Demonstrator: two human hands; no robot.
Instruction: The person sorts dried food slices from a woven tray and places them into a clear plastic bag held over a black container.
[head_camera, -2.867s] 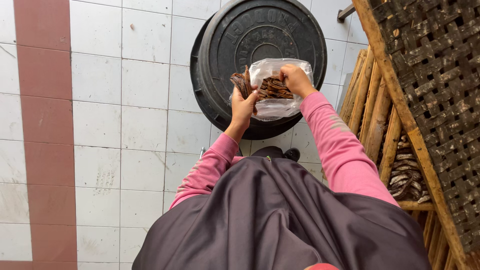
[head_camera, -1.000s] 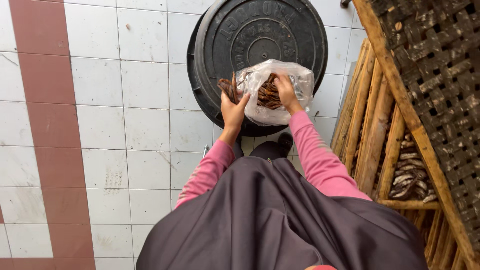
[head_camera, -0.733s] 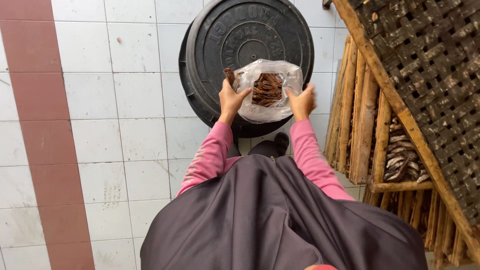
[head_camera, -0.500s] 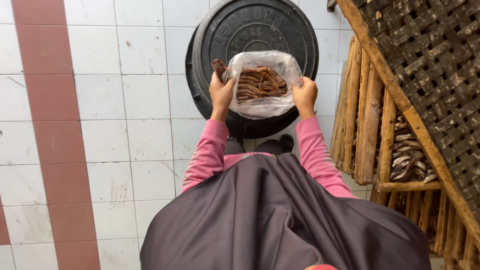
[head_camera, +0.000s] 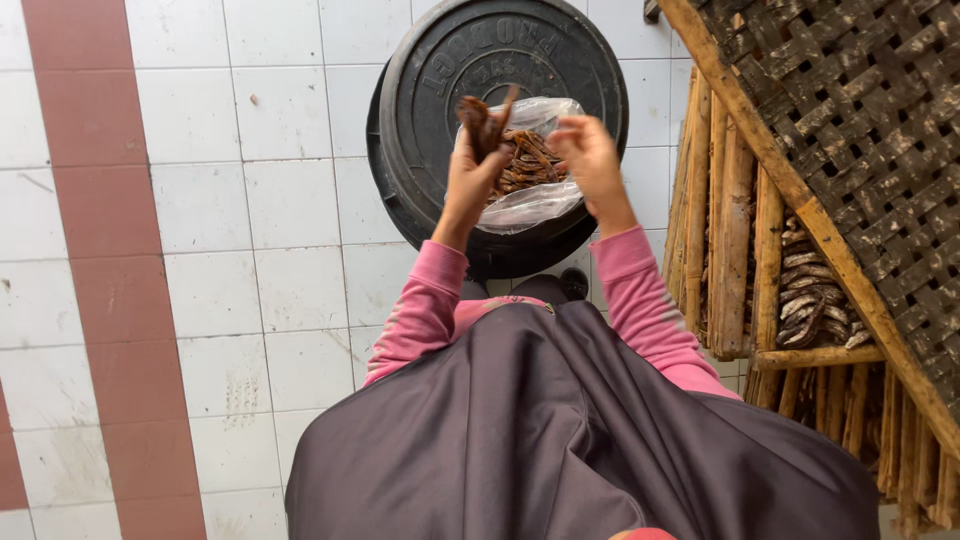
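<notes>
Your clear plastic bag (head_camera: 530, 195) looks thin, crinkled and glossy, and the brown strips (head_camera: 525, 160) inside it read dry, rough and matt. Under it, the black bin lid (head_camera: 430, 110) is moulded plastic with a dull sheen, sitting on smooth glazed floor tiles (head_camera: 200, 200). Beside you, the rack (head_camera: 760, 180) is raw, rough wood with a woven tray (head_camera: 860, 110) of coarse strips, and your dark smock (head_camera: 560, 430) is smooth cloth with a faint satin shine.

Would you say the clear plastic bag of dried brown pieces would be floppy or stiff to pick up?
Probably floppy: the plastic bag sags and creases between the hands. Likely light, since the dried pieces look thin. Its glossy film may be slippery.
</notes>
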